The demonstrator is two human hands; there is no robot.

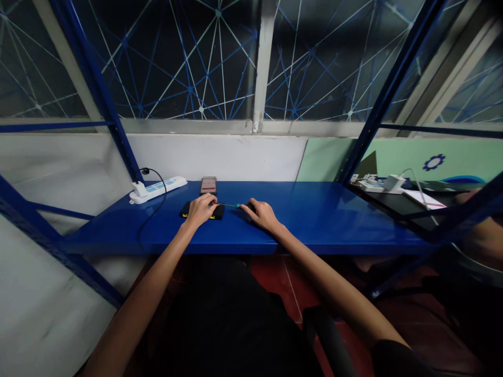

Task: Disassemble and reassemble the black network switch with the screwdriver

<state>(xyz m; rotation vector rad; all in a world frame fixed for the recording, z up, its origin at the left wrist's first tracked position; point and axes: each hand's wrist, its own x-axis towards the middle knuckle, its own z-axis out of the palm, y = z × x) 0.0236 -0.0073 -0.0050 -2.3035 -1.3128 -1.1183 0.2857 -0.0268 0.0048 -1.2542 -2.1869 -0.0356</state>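
My left hand (201,208) rests with curled fingers on a small flat black device (218,212) with a yellow edge, lying on the blue shelf (314,220). My right hand (262,214) is closed around the dark handle of a thin screwdriver (231,205). Its shaft, with a green collar, points left toward the black device. Just behind the device a phone (208,185) lies flat with its screen lit.
A white power strip (157,189) with a plug and a black cable sits at the shelf's back left. Blue steel uprights frame both sides. On the neighbouring shelf to the right lie a white charger (393,182), cables and papers, with another person's arm (485,238) at the edge.
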